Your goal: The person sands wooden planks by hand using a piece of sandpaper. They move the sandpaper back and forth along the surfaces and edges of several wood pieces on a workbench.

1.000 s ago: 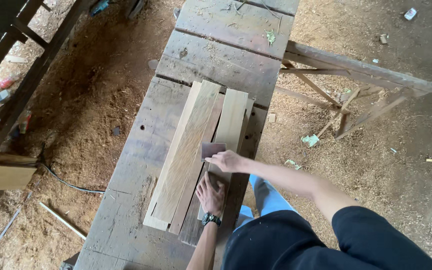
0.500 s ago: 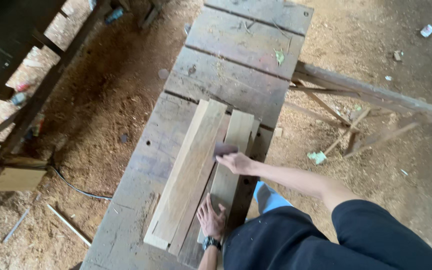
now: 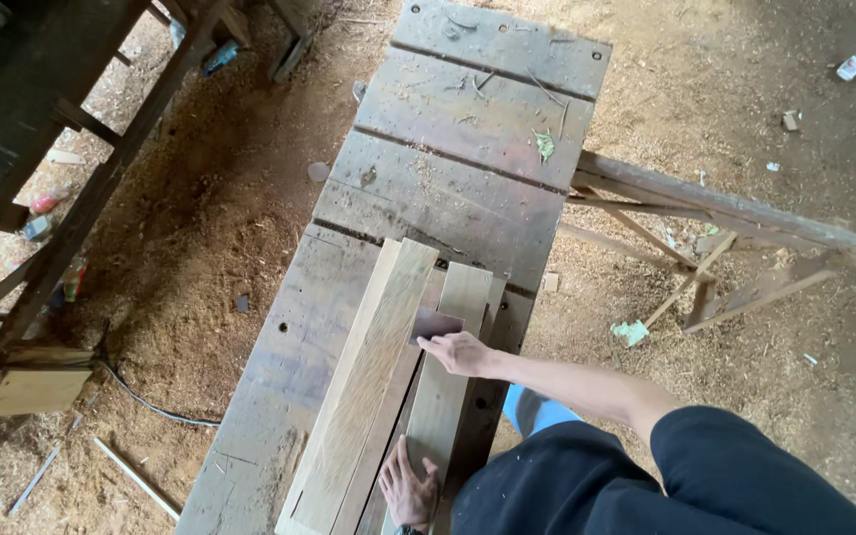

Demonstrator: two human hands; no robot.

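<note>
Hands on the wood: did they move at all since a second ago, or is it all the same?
Hardly. The right hand keeps pressing the small brownish sanding sheet on the narrow plank, about the same spot along it. The left hand stays flat on that plank's near end. The wide plank and grey workbench lie as before. Mostly the head camera shifted, so everything sits differently in the picture.

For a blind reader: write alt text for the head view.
A person's right hand presses a dark sanding sheet on a pale plank, which the left hand steadies, on a weathered workbench over a sawdust floor.
</note>
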